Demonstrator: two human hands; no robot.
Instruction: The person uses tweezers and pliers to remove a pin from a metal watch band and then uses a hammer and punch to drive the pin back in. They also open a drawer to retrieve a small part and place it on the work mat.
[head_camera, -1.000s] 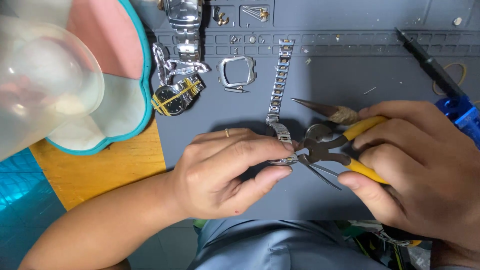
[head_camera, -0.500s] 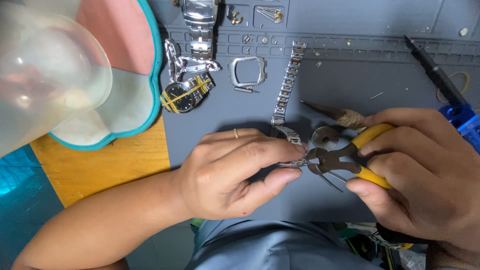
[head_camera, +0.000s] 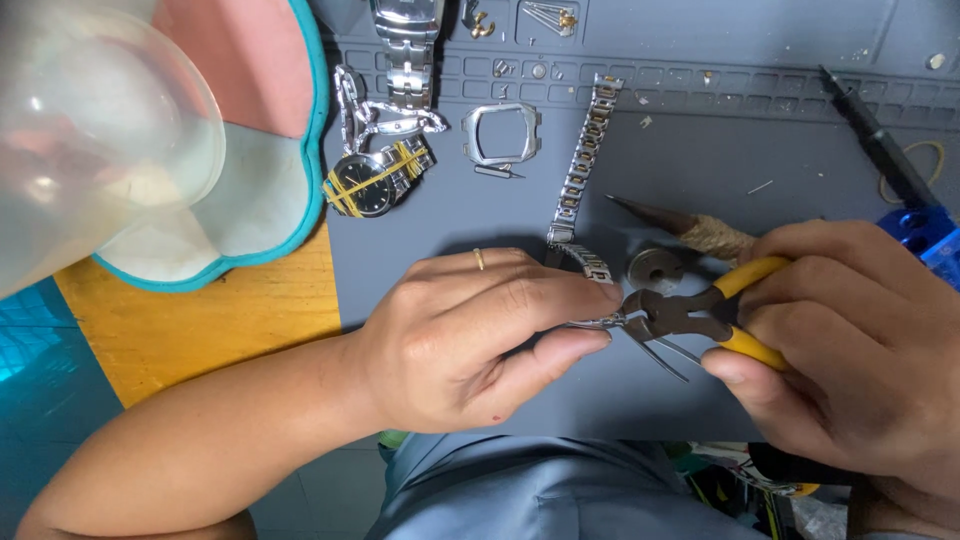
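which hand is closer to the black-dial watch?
Left. The left hand sits just below and right of the watch on the grey mat; the right hand, holding yellow pliers, is far off at the mat's right side.

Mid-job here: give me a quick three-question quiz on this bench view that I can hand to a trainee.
1. True or false: the right hand holds yellow-handled pliers.
2. What does the left hand pinch at its fingertips?
A. a screwdriver
B. the end of a metal watch band
C. a coin
3. Which side of the grey mat does the watch with yellow bands lie on, as seen from the head camera?

Key:
1. True.
2. B.
3. The left side, near the teal-edged pad.
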